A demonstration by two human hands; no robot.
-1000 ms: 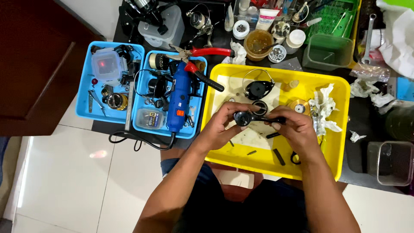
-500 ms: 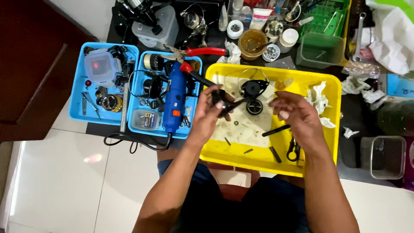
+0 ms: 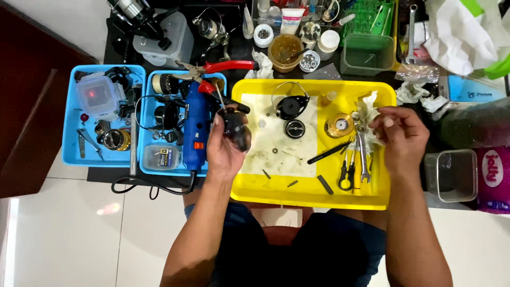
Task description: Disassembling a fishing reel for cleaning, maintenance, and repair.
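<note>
Hands apart; left hand (image 3: 226,146) clamped on reel body (image 3: 236,130) at tray (image 3: 313,194) edge, drop risked; right hand (image 3: 401,135) pinching tissue (image 3: 369,114); lint transfer possible.

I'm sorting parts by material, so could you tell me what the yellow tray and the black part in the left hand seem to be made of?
Yellow tray: probably moulded plastic, glossy, uniform colour, rounded rim. Black part in the left hand: looks like dark metal or hard plastic with a slight sheen; can't tell which.
</note>
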